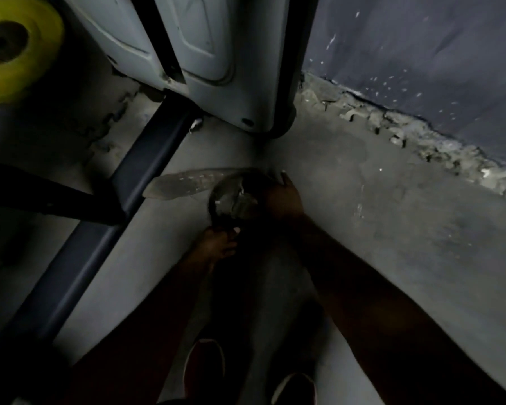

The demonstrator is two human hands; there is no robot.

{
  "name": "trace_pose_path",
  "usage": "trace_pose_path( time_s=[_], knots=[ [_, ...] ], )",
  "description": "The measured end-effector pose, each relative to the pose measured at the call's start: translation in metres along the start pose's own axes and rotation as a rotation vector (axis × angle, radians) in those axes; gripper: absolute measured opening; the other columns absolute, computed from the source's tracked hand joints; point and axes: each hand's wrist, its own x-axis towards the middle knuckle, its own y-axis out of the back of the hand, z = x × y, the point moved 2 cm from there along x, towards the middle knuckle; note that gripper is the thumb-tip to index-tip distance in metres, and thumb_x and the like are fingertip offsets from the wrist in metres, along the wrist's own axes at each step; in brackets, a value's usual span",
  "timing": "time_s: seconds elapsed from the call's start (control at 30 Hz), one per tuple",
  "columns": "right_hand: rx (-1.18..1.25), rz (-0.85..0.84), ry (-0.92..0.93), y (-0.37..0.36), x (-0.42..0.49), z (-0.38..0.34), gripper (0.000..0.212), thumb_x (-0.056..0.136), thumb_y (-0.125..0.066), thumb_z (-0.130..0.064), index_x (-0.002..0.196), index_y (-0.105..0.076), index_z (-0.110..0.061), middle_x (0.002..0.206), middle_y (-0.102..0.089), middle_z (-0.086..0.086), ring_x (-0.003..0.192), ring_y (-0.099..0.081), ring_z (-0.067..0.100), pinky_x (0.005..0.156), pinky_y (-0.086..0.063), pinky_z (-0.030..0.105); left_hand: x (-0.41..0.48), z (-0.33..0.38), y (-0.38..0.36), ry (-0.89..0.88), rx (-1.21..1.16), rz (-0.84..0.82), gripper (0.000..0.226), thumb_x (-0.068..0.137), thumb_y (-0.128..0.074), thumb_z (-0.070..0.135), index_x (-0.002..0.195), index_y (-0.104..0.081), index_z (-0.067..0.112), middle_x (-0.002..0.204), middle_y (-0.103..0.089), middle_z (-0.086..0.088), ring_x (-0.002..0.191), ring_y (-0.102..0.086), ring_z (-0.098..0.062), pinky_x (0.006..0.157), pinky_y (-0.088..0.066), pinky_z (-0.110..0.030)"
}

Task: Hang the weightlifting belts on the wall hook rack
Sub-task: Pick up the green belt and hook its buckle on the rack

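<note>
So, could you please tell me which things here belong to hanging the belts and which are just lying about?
Belongs to the job:
belt, on the floor, partly coiled
left grip and right grip, both holding the belt

Just lying about:
yellow weight plate
dark machine frame
grey machine panels
shoes

No hook rack is in view.

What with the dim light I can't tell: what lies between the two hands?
The coiled belt, in the head view: the right hand holds its far side, the left hand its near edge.
</note>
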Motion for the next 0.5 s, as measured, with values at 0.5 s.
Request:
trace_pose_path(
  time_s=[0.5],
  knots=[
    [0.899, 0.243, -0.237, 0.369, -0.295, -0.092, 0.02, 0.096, -0.06, -0.003, 0.115, -0.066, 0.004, 0.107, -0.071, 0.011, 0.09, -0.066, 0.003, 0.087, -0.051, 0.018, -0.436, 0.192, -0.109, -0.426, 0.101, -0.175, 0.033, 0.096, -0.055, -0.004, 0.129, -0.055, -0.006, 0.123, -0.061, -0.019, 0.088, -0.069, 0.007, 0.088, -0.056, -0.022]
  ],
)
